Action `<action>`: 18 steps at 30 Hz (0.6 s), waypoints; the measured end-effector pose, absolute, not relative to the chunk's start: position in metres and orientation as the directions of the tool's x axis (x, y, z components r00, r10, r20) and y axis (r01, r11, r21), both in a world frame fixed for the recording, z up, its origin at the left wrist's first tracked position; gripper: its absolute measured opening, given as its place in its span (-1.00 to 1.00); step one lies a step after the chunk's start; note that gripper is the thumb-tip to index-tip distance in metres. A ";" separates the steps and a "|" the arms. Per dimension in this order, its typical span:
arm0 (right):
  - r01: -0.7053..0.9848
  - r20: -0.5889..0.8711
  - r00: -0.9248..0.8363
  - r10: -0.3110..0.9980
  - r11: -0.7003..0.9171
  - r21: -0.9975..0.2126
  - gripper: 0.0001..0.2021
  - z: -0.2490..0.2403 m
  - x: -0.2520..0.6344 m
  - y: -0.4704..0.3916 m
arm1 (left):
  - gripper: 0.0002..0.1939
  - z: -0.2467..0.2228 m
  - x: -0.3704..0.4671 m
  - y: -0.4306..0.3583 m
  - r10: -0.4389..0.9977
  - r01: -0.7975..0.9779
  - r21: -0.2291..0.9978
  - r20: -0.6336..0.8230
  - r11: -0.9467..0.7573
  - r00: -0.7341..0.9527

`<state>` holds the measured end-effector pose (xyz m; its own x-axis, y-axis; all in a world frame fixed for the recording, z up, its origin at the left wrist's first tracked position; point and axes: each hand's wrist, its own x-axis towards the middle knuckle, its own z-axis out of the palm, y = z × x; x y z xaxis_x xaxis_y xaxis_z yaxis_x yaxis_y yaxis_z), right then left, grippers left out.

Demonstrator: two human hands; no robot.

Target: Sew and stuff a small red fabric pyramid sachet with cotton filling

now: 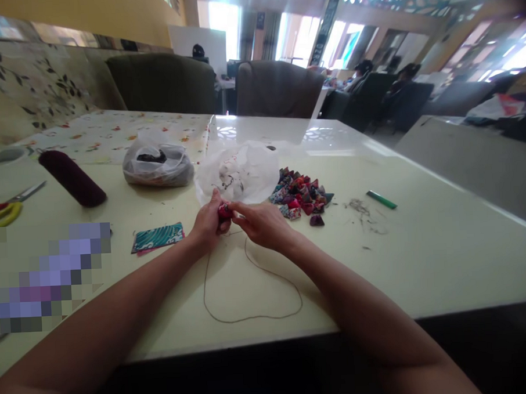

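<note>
Pale and glossy, the table (379, 261) stretches toward two high-backed chairs (166, 82), with a crumpled white bag (253, 171) lying on it as the landmark. Just on the near side of that bag, a small red patterned piece (224, 209) is held in the left hand (207, 225), its thumb and fingers closed around it. The right hand (264, 223) is partly curled, its fingertips at the piece; whether they grip it, I cannot tell. Nearer than the bag, a long thread (251, 318) loops over the tabletop below the hands. Right of the bag sits a heap of small, colourful cloth pieces (304, 192); farther right are thread scraps (359, 207) and a slim green object (381, 199). Left of the bag stands a filled translucent bag (157, 172), and beyond it, farther left, lie a dark maroon cylinder (73, 179) and scissors (31, 191). Teal wave-patterned cloth (158, 237) rests to the bag's near left.
</note>
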<state>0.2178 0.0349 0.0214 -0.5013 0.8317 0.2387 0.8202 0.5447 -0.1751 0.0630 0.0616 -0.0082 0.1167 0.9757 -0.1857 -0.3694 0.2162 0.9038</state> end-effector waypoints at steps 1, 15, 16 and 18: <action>0.826 0.242 -0.487 0.839 0.532 -0.183 -0.63 0.021 0.218 0.035 | -0.46 -0.009 0.063 0.062 0.977 -0.366 0.906 -0.186 0.212 0.105; 0.777 0.375 -0.422 0.825 0.543 -0.320 -0.74 0.016 0.222 0.041 | -0.43 -0.007 0.064 0.059 0.965 -0.337 0.906 -0.221 0.256 0.139; 0.762 0.390 -0.408 0.826 0.543 -0.353 -0.75 0.015 0.222 0.041 | -0.42 -0.006 0.064 0.059 0.963 -0.347 0.900 -0.228 0.265 0.145; 0.731 0.410 -0.376 0.831 0.538 -0.420 -0.77 0.012 0.220 0.042 | -0.42 -0.006 0.064 0.059 0.960 -0.367 0.888 -0.235 0.277 0.155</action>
<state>0.2204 0.0419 0.0122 -0.3757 0.8309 0.4104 0.7311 0.5379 -0.4196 0.0643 0.0591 -0.0063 0.1549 0.9595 -0.2352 -0.3672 0.2769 0.8880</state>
